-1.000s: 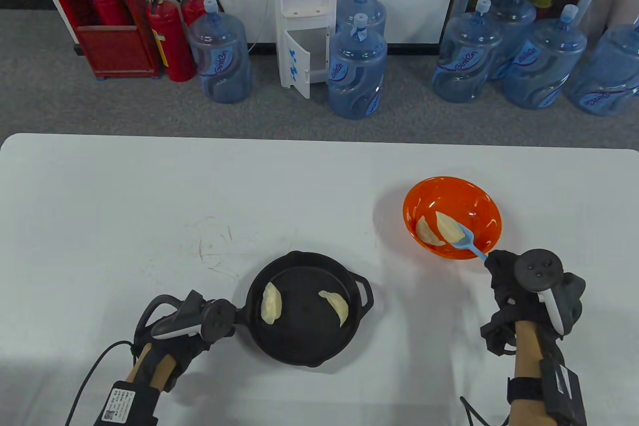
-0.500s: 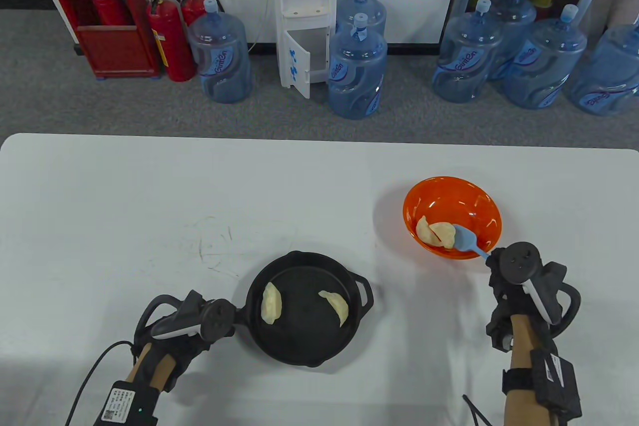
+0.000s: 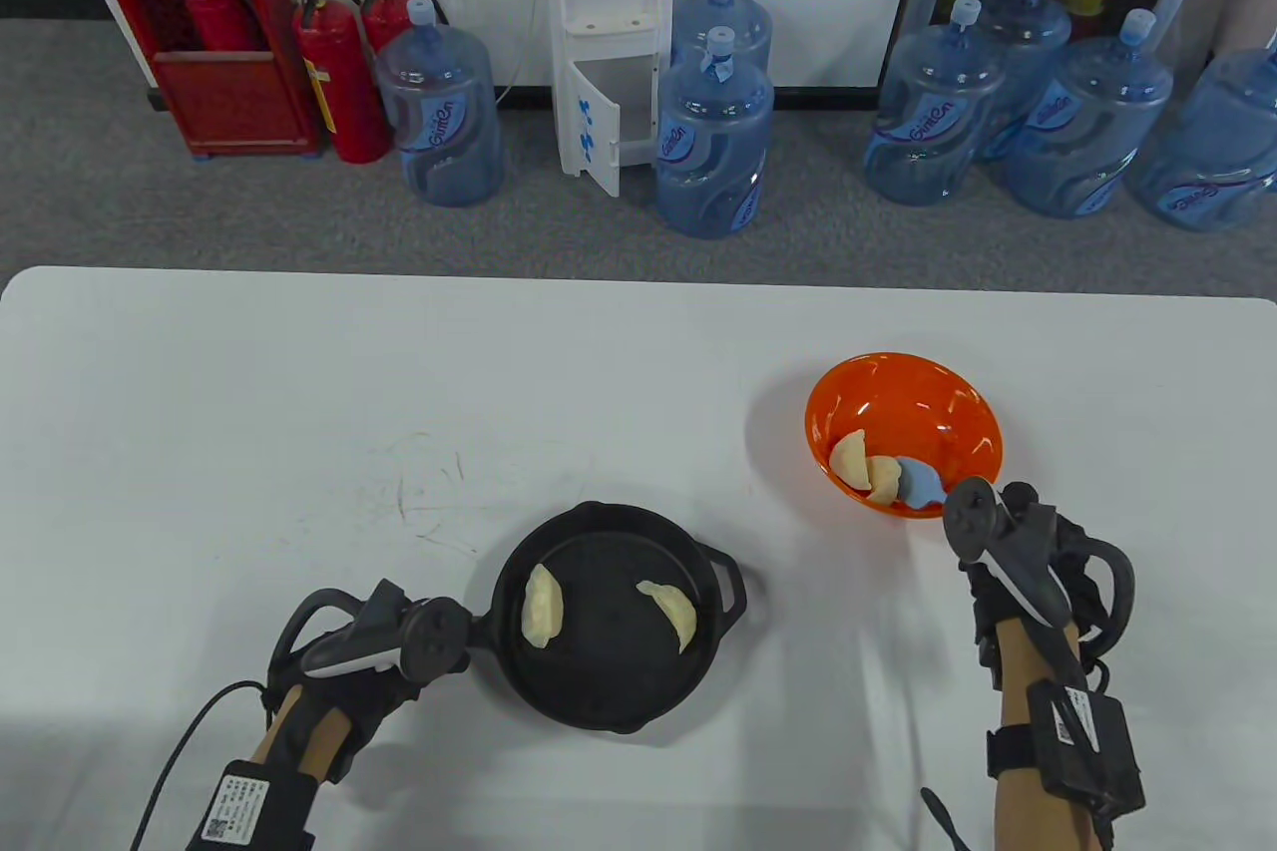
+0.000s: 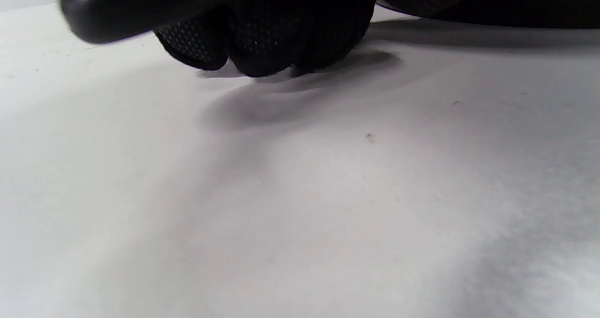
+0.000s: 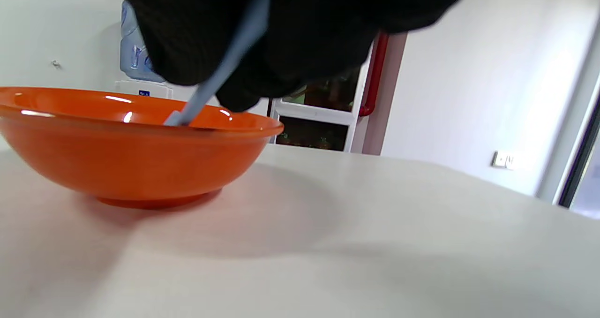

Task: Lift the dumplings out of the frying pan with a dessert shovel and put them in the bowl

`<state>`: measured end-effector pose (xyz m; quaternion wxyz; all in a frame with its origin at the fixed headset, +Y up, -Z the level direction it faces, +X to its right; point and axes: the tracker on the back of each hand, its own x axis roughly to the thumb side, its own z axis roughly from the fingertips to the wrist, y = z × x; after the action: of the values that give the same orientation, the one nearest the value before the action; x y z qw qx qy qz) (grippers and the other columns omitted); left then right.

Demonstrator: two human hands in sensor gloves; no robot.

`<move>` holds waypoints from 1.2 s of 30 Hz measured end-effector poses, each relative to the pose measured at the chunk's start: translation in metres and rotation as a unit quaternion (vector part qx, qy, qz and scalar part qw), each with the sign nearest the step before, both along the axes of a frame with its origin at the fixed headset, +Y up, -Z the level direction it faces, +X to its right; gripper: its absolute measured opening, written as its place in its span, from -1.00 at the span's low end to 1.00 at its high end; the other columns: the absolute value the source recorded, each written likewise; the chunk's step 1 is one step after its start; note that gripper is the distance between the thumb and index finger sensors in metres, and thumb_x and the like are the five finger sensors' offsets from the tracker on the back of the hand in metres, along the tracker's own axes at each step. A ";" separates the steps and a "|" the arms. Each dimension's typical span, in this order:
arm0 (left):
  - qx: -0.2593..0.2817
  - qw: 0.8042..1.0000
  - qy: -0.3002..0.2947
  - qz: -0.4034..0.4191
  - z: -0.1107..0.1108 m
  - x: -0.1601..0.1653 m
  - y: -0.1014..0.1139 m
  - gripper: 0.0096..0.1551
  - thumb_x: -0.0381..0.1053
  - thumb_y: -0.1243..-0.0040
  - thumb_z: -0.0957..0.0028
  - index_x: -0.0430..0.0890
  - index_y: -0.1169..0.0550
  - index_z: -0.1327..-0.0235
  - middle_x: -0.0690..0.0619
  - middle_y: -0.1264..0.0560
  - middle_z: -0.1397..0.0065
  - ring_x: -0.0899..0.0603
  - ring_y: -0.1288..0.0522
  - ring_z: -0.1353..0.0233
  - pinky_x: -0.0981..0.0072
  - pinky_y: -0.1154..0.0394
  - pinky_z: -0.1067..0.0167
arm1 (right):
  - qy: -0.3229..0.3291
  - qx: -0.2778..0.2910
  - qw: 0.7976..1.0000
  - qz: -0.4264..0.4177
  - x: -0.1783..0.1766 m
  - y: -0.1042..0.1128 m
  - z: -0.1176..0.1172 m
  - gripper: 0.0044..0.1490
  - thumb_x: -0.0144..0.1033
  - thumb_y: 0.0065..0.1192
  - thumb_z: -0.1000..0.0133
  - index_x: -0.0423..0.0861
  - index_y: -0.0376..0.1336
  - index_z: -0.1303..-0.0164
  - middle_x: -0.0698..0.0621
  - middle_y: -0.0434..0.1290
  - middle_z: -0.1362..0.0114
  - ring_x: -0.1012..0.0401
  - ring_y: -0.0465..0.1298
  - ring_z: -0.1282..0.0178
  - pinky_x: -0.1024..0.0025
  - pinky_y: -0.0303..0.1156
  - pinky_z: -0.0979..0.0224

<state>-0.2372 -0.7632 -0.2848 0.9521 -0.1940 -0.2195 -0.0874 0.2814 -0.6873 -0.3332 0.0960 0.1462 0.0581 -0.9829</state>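
From above, the right hand grips the blue shovel inside the orange bowl beside two dumplings — two more wait in the pan. Left wrist view: the left hand curls round the pan handle. Right wrist view: pulling out low could snag the rim — tipping the bowl.

Gloved hands with sensor fittings.
Left hand and right hand wear black knit sensor gloves; each back carries a dark grey ring-shaped tracker with a white strip. Black wrist modules bear white labels; thin black cables trail from both.
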 end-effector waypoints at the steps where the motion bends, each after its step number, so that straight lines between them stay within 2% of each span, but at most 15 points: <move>1: 0.000 1.000 0.000 0.000 0.000 0.000 0.000 -0.39 0.21 0.08 -0.25 0.06 -0.31 -0.55 0.20 -0.52 -0.26 0.03 -0.61 -0.15 -0.09 -0.49 -0.48 | 0.002 0.001 1.000 0.008 -0.002 0.001 0.000 -0.50 -0.03 0.25 -0.30 0.09 0.43 -0.41 -0.02 0.55 -0.28 0.19 0.57 0.20 0.22 0.50 0.02; 7: 0.001 1.000 0.000 -0.002 0.000 0.000 0.000 -0.39 0.21 0.09 -0.25 0.06 -0.31 -0.56 0.20 -0.52 -0.26 0.03 -0.61 -0.15 -0.09 -0.48 -0.48 | -0.021 0.007 0.998 0.057 -0.006 0.010 0.004 -0.48 -0.02 0.24 -0.30 0.09 0.41 -0.44 -0.01 0.54 -0.30 0.19 0.58 0.17 0.21 0.51 0.00; 19: 0.000 1.000 0.000 -0.009 0.000 0.001 0.000 -0.38 0.21 0.09 -0.25 0.06 -0.31 -0.56 0.20 -0.52 -0.27 0.03 -0.62 -0.16 -0.10 -0.48 -0.48 | -0.039 0.027 0.998 0.035 0.013 0.031 0.032 -0.47 -0.03 0.21 -0.31 0.08 0.39 -0.47 -0.02 0.53 -0.31 0.19 0.59 0.15 0.20 0.52 -0.02; 22: 0.001 1.000 -0.001 -0.010 0.001 0.001 0.000 -0.38 0.21 0.09 -0.26 0.06 -0.31 -0.56 0.19 -0.52 -0.27 0.03 -0.62 -0.16 -0.10 -0.48 -0.48 | -0.033 0.047 0.998 0.029 0.014 0.037 0.040 -0.47 -0.03 0.21 -0.31 0.08 0.39 -0.47 -0.02 0.53 -0.31 0.20 0.59 0.15 0.21 0.53 -0.02; 29: -0.002 1.000 0.001 -0.013 0.001 0.002 0.000 -0.38 0.21 0.09 -0.26 0.06 -0.30 -0.57 0.19 -0.52 -0.28 0.02 -0.62 -0.17 -0.10 -0.48 -0.49 | 0.017 0.088 0.996 -0.019 -0.002 0.046 0.055 -0.43 0.06 0.22 -0.29 0.08 0.39 -0.48 -0.01 0.54 -0.30 0.22 0.59 0.14 0.24 0.54 -0.02; 36: -0.002 1.000 0.001 -0.014 0.001 0.002 0.001 -0.38 0.21 0.09 -0.26 0.07 -0.30 -0.57 0.19 -0.52 -0.28 0.02 -0.62 -0.17 -0.10 -0.48 -0.49 | 0.101 0.115 0.984 -0.091 -0.046 0.035 0.064 -0.48 0.01 0.23 -0.30 0.09 0.42 -0.42 -0.01 0.54 -0.29 0.22 0.59 0.13 0.23 0.54 -0.02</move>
<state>-0.2352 -0.7626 -0.2840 0.9507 -0.1988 -0.2161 -0.0999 0.2352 -0.6527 -0.2690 -0.0181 0.0608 0.1670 -0.9839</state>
